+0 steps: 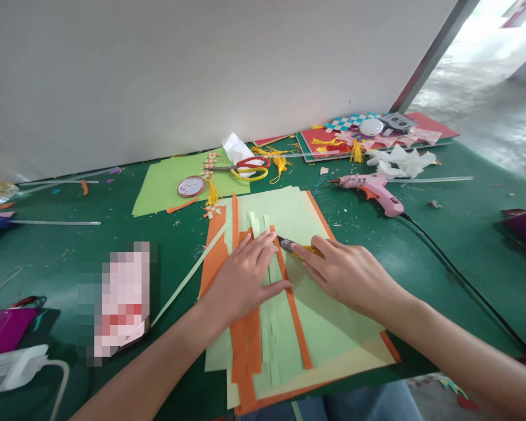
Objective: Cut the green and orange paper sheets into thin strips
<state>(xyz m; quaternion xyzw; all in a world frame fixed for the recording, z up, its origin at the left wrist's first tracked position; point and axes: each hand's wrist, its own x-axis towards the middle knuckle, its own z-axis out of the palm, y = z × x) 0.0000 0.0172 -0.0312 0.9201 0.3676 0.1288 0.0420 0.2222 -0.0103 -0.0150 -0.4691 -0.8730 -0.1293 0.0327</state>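
Observation:
My left hand point(249, 269) lies flat with fingers stretched over light green and orange paper strips, its thumb across a narrow orange strip point(296, 316). My right hand point(346, 269) is closed round a yellow utility knife point(309, 250). The knife's dark tip meets the upper part of the orange strip, close to my left fingertips. Beneath both hands is a stack of light green paper sheets point(346, 327), with orange paper showing along its edges. Wider orange strips point(245, 356) lie left of the narrow one, and a thin pale green strip point(188, 278) slants off the stack's left side.
Scissors point(245, 168) and a round tin point(191, 186) lie on a green sheet point(158, 181) at the back. A pink glue gun point(377, 190) with a black cord is to the right. At left are a blurred-out phone point(125, 304) and a white charger point(15, 368).

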